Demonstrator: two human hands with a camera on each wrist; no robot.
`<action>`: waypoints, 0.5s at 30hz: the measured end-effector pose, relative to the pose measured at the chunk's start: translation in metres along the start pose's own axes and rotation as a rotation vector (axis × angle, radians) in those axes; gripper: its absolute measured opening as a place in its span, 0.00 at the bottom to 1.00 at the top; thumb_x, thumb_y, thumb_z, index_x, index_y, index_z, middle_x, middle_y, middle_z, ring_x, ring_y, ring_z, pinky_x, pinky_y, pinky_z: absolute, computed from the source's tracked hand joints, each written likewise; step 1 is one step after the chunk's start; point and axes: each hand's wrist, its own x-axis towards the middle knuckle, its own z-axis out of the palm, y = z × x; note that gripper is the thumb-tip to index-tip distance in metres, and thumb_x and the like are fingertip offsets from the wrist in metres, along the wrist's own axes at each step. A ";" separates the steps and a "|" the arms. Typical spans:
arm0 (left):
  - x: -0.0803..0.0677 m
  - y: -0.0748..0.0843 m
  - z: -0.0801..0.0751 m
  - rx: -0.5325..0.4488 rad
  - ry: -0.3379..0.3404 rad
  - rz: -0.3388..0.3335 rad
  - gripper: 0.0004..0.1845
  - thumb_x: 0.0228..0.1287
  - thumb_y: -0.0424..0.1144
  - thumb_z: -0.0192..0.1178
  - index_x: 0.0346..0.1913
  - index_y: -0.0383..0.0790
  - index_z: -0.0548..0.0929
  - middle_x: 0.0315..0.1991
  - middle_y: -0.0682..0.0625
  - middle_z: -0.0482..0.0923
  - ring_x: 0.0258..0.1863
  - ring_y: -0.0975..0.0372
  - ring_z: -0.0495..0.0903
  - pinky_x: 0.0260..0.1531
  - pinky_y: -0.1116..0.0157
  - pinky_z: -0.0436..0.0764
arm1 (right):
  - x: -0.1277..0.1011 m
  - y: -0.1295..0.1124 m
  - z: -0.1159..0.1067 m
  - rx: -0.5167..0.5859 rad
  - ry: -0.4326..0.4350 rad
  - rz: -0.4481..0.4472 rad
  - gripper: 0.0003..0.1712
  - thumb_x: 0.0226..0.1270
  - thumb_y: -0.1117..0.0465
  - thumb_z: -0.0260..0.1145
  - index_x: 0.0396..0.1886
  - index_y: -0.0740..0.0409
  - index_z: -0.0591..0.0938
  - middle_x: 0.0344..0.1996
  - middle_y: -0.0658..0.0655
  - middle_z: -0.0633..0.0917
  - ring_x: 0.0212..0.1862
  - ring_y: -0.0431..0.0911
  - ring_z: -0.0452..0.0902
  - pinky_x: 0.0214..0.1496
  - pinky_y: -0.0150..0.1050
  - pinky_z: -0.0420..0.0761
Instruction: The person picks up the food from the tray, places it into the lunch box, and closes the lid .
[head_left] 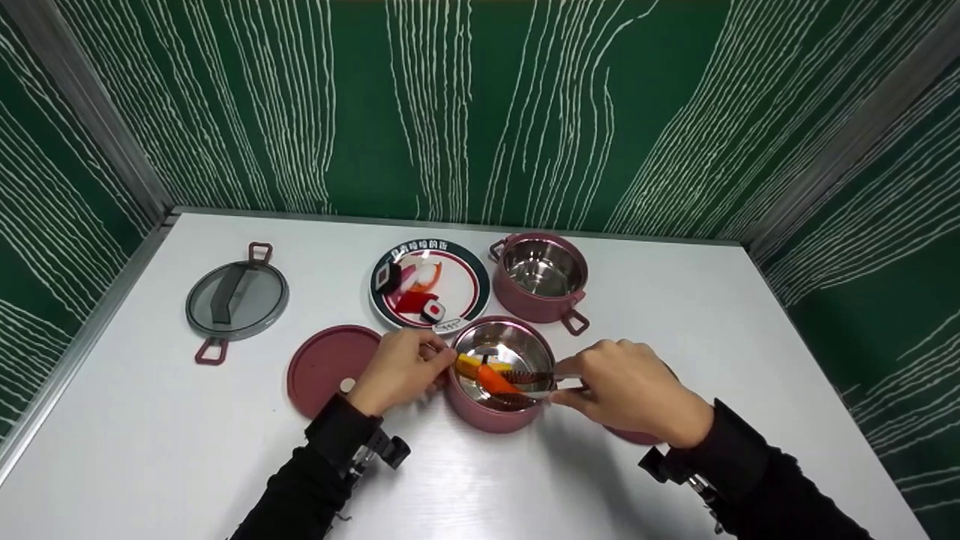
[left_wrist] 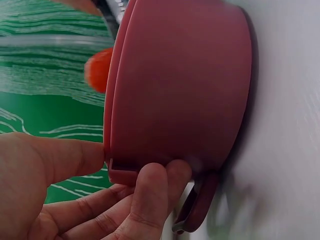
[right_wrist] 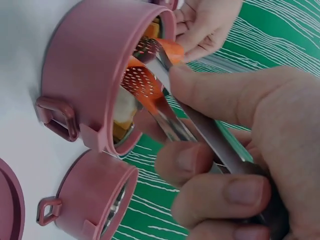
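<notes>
A pink steel-lined pot [head_left: 496,375] stands at the table's front middle. My left hand [head_left: 403,369] grips its left rim and wall; the left wrist view shows the thumb [left_wrist: 60,157] on the rim and fingers [left_wrist: 150,195] curled under near a handle. My right hand [head_left: 628,390] squeezes metal tongs [head_left: 541,379] whose perforated tips [right_wrist: 142,80] clamp an orange food piece [head_left: 495,379] inside the pot. A yellow piece [head_left: 466,365] lies beside it in the pot.
A second pink pot [head_left: 541,275] stands behind. A round plate [head_left: 472,281] with sushi-like toy food sits left of it. A pink lid [head_left: 326,367] lies by my left hand, a grey glass lid [head_left: 236,300] further left. Green walls enclose the white table [head_left: 150,450].
</notes>
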 end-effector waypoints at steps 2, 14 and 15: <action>-0.001 0.000 0.000 -0.005 0.000 0.003 0.08 0.77 0.41 0.67 0.45 0.41 0.90 0.32 0.44 0.88 0.26 0.49 0.89 0.22 0.69 0.80 | 0.002 -0.002 0.002 -0.009 -0.021 0.000 0.09 0.66 0.48 0.79 0.42 0.43 0.95 0.29 0.44 0.92 0.25 0.39 0.78 0.24 0.38 0.73; 0.000 -0.002 0.000 0.010 0.020 0.064 0.07 0.76 0.40 0.66 0.43 0.41 0.91 0.30 0.46 0.88 0.22 0.56 0.87 0.25 0.69 0.81 | 0.009 -0.009 0.009 -0.073 -0.015 0.022 0.10 0.63 0.50 0.82 0.40 0.48 0.95 0.22 0.47 0.88 0.21 0.41 0.73 0.20 0.38 0.69; 0.000 -0.002 0.000 0.018 0.027 0.075 0.07 0.76 0.40 0.66 0.42 0.41 0.91 0.29 0.48 0.88 0.21 0.59 0.86 0.27 0.68 0.82 | 0.010 -0.009 0.009 -0.076 -0.012 0.023 0.11 0.63 0.50 0.82 0.40 0.48 0.95 0.22 0.47 0.87 0.21 0.40 0.72 0.20 0.37 0.68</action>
